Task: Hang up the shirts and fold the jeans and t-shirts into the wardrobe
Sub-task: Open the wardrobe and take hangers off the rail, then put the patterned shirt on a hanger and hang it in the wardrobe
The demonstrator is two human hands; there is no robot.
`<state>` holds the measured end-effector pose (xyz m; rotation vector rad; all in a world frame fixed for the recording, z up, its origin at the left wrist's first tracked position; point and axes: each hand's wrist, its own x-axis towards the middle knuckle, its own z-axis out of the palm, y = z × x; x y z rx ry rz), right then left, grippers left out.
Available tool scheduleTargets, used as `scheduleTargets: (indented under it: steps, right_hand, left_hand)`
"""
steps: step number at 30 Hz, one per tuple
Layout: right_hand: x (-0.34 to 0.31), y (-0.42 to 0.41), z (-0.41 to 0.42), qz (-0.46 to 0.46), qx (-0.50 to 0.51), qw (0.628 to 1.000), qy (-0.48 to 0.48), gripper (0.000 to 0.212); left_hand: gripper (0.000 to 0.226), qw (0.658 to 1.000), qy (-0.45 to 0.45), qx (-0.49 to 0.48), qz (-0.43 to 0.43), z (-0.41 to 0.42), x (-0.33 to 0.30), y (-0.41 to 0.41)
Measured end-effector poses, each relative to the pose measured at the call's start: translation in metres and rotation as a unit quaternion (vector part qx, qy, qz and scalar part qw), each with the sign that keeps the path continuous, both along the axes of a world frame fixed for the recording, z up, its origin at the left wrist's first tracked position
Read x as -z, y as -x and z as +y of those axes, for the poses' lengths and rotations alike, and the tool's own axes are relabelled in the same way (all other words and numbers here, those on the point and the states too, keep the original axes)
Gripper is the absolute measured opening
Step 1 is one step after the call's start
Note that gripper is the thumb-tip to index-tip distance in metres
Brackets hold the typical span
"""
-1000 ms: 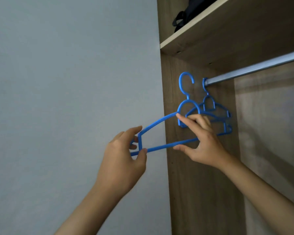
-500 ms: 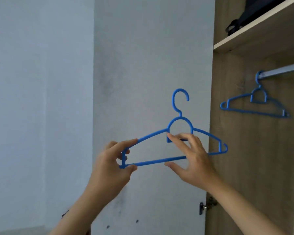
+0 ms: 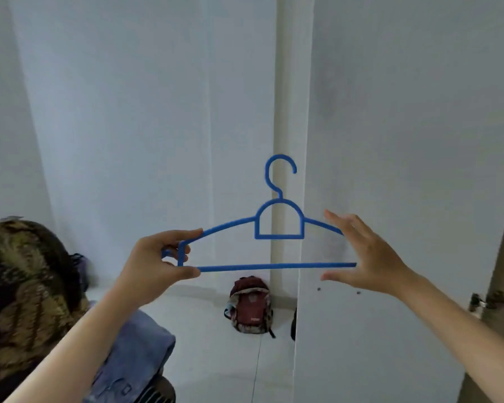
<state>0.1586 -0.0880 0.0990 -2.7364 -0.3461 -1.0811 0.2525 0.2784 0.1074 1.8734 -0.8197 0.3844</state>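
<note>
We hold a blue hanger up in the air in front of a pale wall, one hand at each end. Our left hand pinches its left corner, thumb under the bottom bar and fingers on the sloping shoulder. Our right hand cups the right end with its fingers spread, thumb below the bar. The hanger's long bar runs level from left to right, and its hook points straight up, opening to the right.

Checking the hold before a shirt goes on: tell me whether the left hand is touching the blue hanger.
Touching. The head view shows the left hand pinching the blue hanger at its left end.
</note>
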Motion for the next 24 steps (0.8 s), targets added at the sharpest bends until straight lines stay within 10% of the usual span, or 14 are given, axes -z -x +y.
scheduleTargets:
  steps: [24]
  right_hand:
    - [0.023, -0.328, 0.432, -0.001, -0.268, 0.961, 0.074, 0.083]
  left_hand:
    - [0.066, 0.952, 0.033, -0.305, 0.004, 0.448, 0.052, -0.134]
